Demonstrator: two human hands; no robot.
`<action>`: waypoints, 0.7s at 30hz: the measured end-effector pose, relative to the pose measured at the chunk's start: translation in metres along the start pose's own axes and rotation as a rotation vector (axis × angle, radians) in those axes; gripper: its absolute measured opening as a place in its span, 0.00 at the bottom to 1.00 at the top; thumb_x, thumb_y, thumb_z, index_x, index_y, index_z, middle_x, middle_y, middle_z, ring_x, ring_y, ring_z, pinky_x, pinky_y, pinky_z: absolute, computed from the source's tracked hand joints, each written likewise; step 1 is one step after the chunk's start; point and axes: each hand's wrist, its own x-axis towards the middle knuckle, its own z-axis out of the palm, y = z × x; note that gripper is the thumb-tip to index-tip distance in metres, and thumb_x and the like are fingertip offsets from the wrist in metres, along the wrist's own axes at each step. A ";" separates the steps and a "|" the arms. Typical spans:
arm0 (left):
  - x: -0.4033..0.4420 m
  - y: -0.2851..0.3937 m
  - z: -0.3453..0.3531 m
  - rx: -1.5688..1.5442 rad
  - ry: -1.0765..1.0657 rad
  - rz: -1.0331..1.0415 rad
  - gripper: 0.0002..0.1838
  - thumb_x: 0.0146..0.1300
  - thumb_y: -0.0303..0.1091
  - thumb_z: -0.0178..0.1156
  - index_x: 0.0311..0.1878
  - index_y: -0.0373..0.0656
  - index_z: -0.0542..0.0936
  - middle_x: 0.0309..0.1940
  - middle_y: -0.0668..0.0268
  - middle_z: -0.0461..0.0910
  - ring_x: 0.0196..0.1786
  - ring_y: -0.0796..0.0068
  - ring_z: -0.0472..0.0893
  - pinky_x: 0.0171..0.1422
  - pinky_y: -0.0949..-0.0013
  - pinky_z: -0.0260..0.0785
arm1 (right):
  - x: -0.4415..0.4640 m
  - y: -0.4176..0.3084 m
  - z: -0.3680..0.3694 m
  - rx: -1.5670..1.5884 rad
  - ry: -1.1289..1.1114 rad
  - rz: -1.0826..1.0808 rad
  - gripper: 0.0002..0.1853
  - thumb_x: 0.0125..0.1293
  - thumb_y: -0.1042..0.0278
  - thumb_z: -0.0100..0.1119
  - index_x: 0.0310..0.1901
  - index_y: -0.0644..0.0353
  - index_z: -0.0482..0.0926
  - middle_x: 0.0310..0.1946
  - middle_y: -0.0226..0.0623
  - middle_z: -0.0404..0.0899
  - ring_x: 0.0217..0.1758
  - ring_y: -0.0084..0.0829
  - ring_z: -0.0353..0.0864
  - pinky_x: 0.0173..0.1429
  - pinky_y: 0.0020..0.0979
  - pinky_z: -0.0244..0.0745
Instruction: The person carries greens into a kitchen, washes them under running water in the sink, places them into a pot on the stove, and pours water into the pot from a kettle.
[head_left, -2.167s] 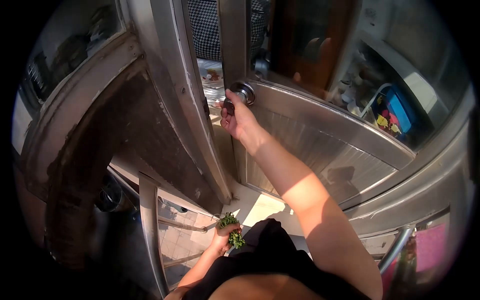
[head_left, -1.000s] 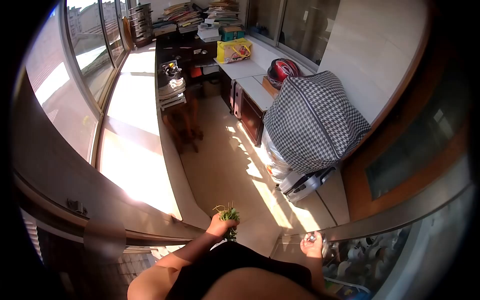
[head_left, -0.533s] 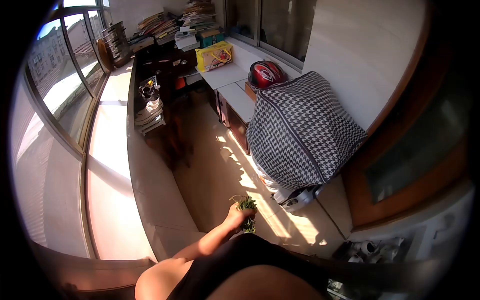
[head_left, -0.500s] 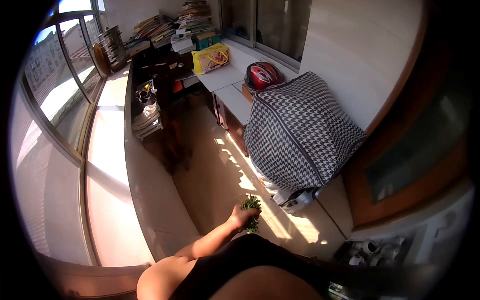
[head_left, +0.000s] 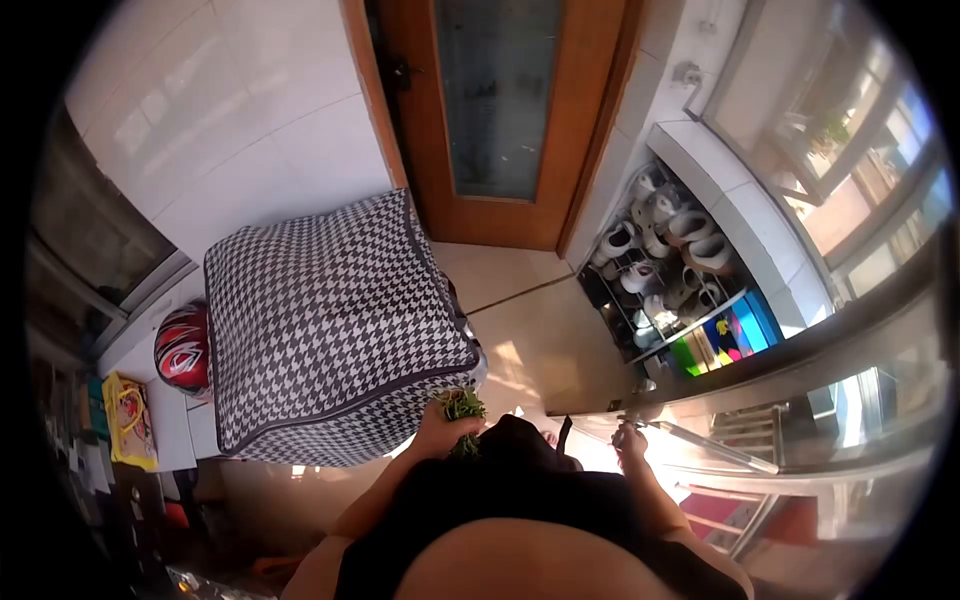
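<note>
My left hand (head_left: 438,432) is wrapped around a bunch of green leafy stems (head_left: 462,406) in front of my body, beside the covered bulk. The leaves stick out above my fist, and some show below it. On the other side, my right hand (head_left: 630,443) is closed at the edge of a metal-framed glass door (head_left: 740,395), on what looks like its door handle (head_left: 624,420). The fingers hide most of that handle.
A houndstooth cover (head_left: 330,320) drapes a large bulky object at left, with a red helmet (head_left: 183,348) beside it. Ahead is a wooden door (head_left: 505,215) with a glass panel. A rack of shoes (head_left: 665,250) stands at right under a ledge.
My view has swung right, from the long room to the wooden door and shoe rack. My left hand keeps the green bunch. My right hand has come into view at the glass door.
</note>
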 end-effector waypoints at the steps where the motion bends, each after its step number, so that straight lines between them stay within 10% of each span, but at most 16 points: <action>1: 0.004 0.008 -0.005 -0.026 -0.109 -0.003 0.06 0.45 0.22 0.61 0.28 0.36 0.75 0.21 0.68 0.76 0.25 0.80 0.74 0.30 0.75 0.67 | -0.022 -0.003 0.004 -0.046 0.025 -0.063 0.10 0.51 0.66 0.56 0.30 0.65 0.71 0.18 0.37 0.71 0.17 0.27 0.71 0.21 0.29 0.73; 5: 0.017 -0.004 -0.022 0.068 -0.244 -0.040 0.06 0.45 0.21 0.59 0.28 0.37 0.74 0.21 0.68 0.75 0.24 0.80 0.74 0.30 0.75 0.67 | -0.066 0.041 -0.015 -0.063 0.210 -0.085 0.05 0.53 0.71 0.56 0.29 0.59 0.70 0.20 0.29 0.71 0.20 0.20 0.71 0.24 0.21 0.68; 9: 0.022 -0.009 -0.018 0.046 -0.375 -0.082 0.08 0.43 0.19 0.58 0.30 0.37 0.73 0.21 0.67 0.74 0.24 0.78 0.74 0.30 0.74 0.67 | -0.159 0.083 -0.039 -0.351 0.490 -0.616 0.22 0.48 0.68 0.67 0.44 0.65 0.70 0.36 0.39 0.75 0.35 0.28 0.76 0.40 0.24 0.71; 12: 0.028 -0.011 -0.007 0.018 -0.471 -0.097 0.09 0.43 0.19 0.58 0.30 0.37 0.72 0.20 0.67 0.73 0.24 0.78 0.73 0.30 0.75 0.66 | -0.213 0.127 -0.041 -0.210 0.829 -0.136 0.29 0.45 0.56 0.70 0.44 0.70 0.73 0.38 0.41 0.77 0.41 0.31 0.76 0.47 0.31 0.69; 16: 0.030 -0.002 0.011 0.010 -0.487 -0.132 0.09 0.43 0.18 0.57 0.31 0.37 0.72 0.20 0.66 0.73 0.24 0.77 0.74 0.29 0.75 0.67 | -0.219 0.207 -0.044 0.277 0.432 0.351 0.41 0.51 0.45 0.62 0.57 0.69 0.62 0.48 0.51 0.71 0.47 0.40 0.74 0.52 0.38 0.69; 19: 0.036 -0.005 0.018 -0.034 -0.539 -0.147 0.09 0.43 0.18 0.57 0.31 0.37 0.72 0.21 0.66 0.73 0.23 0.77 0.74 0.29 0.75 0.67 | -0.235 0.117 -0.028 0.954 0.470 0.243 0.50 0.51 0.39 0.59 0.66 0.54 0.42 0.68 0.47 0.33 0.68 0.47 0.51 0.65 0.47 0.54; 21: 0.040 -0.007 0.025 -0.029 -0.533 -0.154 0.08 0.44 0.17 0.57 0.30 0.37 0.72 0.21 0.67 0.73 0.23 0.77 0.73 0.30 0.75 0.67 | -0.205 0.118 -0.074 1.099 0.707 0.175 0.40 0.47 0.37 0.61 0.54 0.57 0.58 0.52 0.44 0.61 0.51 0.41 0.69 0.58 0.46 0.64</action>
